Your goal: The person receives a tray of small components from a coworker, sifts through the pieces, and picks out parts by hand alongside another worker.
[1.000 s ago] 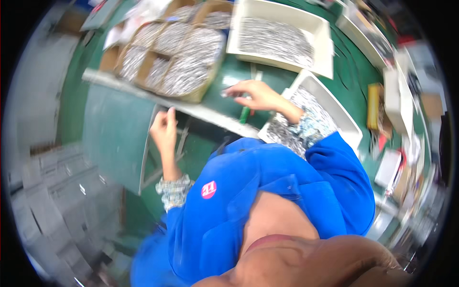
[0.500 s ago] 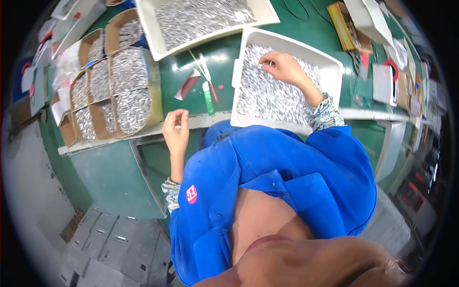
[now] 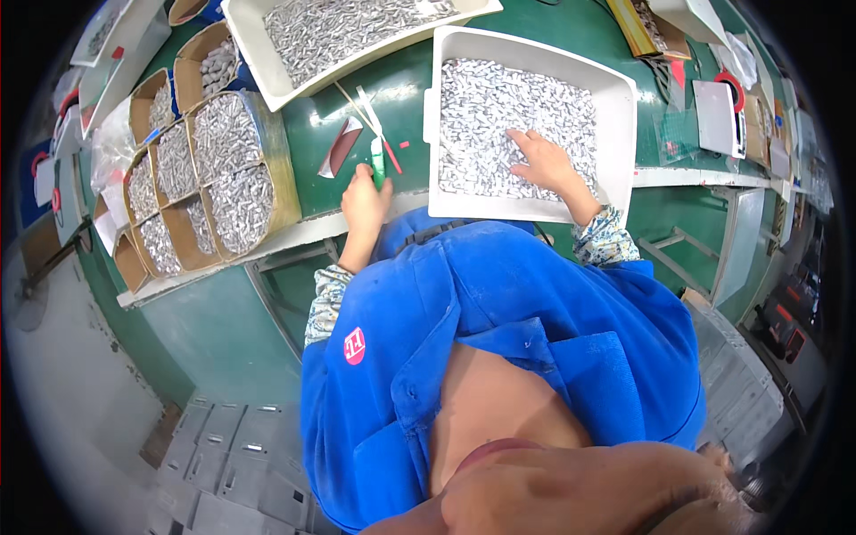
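My left hand (image 3: 364, 203) is at the bench's front edge, thumb and fingers closed about the lower end of a green-handled tool (image 3: 378, 162), which lies on the green bench top. Its exact kind is hard to make out. A red-handled tool with a pale upper part (image 3: 385, 143) lies beside it, next to a dark red folded strip (image 3: 341, 147). My right hand (image 3: 546, 165) rests open, fingers apart, on small silvery metal pieces (image 3: 499, 116) spread through a white plastic tray (image 3: 620, 134) in front of me.
Another white tray (image 3: 267, 85) of metal pieces stands farther back. To the left, a divided cardboard box (image 3: 283, 174) holds similar pieces in several compartments. A yellow box (image 3: 631, 27) is at the far right, with a white panel (image 3: 713, 120) nearer. The bench's pale front edge (image 3: 308, 234) runs before me.
My left hand has moved right and forward to the green-handled tool. My right hand has lowered onto the metal pieces, its fingers spreading. The whole view has shifted slightly.
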`<state>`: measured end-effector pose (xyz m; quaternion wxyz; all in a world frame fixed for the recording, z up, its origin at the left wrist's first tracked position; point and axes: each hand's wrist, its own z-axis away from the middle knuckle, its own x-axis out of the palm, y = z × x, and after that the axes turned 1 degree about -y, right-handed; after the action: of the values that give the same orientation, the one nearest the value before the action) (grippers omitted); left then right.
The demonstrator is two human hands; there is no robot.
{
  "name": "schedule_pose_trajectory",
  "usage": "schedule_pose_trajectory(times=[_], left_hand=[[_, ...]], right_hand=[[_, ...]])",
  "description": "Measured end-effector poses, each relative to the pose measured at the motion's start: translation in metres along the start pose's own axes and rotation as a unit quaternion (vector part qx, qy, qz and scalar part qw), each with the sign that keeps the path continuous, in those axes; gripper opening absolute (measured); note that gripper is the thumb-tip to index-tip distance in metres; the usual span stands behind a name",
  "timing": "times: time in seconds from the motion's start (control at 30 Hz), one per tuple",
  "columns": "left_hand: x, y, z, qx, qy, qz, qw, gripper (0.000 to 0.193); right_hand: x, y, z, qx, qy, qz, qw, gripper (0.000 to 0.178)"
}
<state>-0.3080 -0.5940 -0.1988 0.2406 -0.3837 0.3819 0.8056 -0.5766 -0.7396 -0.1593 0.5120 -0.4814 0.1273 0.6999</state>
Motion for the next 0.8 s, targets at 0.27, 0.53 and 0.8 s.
schedule_pose_trajectory(times=[0.27,0.53,0.8], left_hand=[[-0.033,-0.044,-0.038,-0.020,0.147,-0.080,0.986,0.029],[-0.023,0.026,-0.031,0.285,0.214,-0.168,0.919,0.046],[0.003,0.008,-0.027,0.275,0.105,-0.139,0.945,0.038]], right_hand=[[-0.001,0.014,0.010,-0.033,0.015,-0.049,0.998,0.057],[0.001,0.064,0.044,0.057,0.058,-0.039,0.996,0.057],[0.012,0.051,0.042,0.006,-0.007,-0.068,0.998,0.075]])
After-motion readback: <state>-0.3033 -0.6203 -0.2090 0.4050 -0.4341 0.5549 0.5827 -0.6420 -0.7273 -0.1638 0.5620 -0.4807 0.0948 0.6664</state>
